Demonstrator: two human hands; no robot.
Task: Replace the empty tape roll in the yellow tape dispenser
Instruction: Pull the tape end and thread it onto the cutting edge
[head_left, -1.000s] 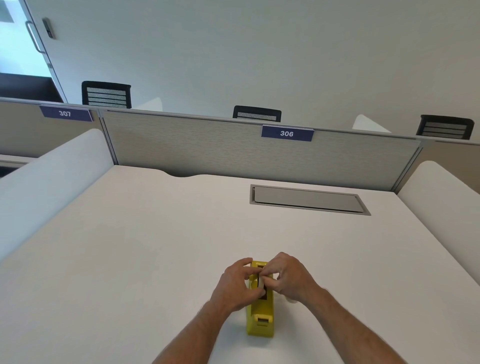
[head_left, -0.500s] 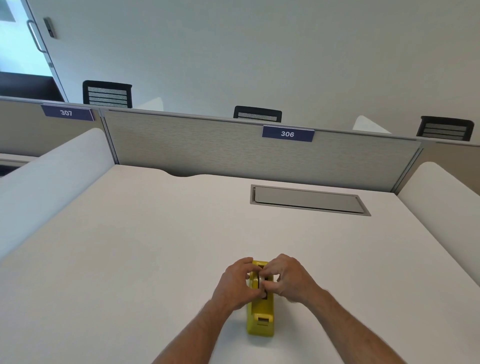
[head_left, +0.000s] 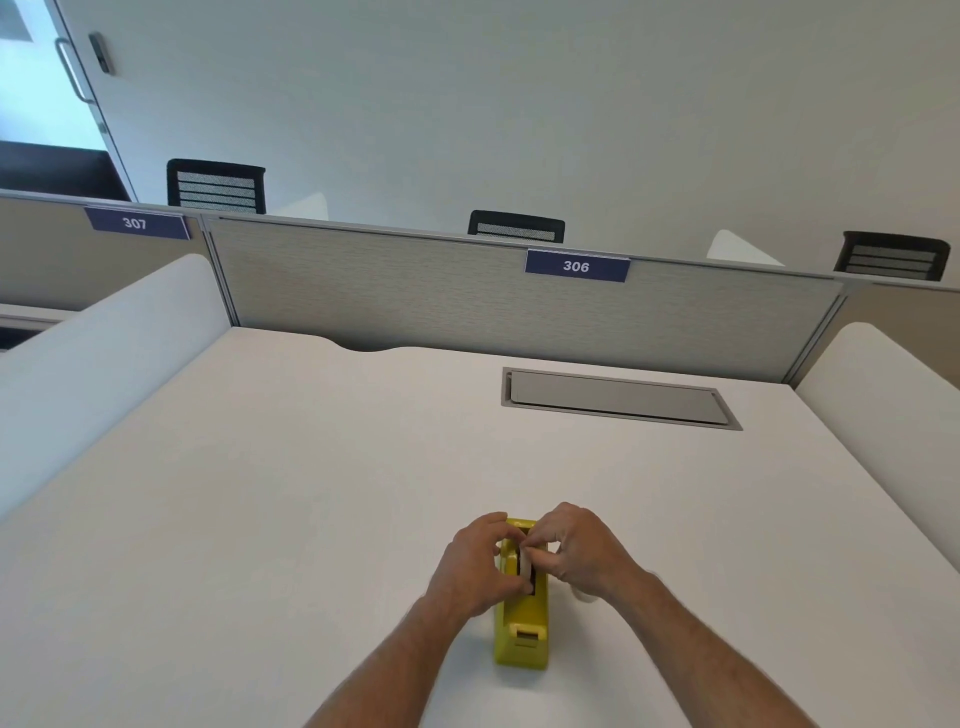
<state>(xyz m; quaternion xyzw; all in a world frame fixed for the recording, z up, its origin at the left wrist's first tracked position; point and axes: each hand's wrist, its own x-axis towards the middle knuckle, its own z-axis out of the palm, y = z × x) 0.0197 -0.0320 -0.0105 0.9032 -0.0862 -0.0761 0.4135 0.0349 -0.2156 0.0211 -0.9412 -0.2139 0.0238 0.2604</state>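
Note:
A yellow tape dispenser stands on the white desk, its cutter end toward me. My left hand grips its left side near the roll slot. My right hand pinches a pale tape roll that sits edge-up in the slot of the dispenser. A small pale object peeks out from under my right wrist on the desk; I cannot tell what it is.
A grey cable hatch is set into the desk at the back right. A grey partition labelled 306 closes off the far edge. White side panels flank the desk on both sides.
Both hands stay on the dispenser. The fingers of my right hand have shifted slightly on the roll, which now stands a little higher in the slot.

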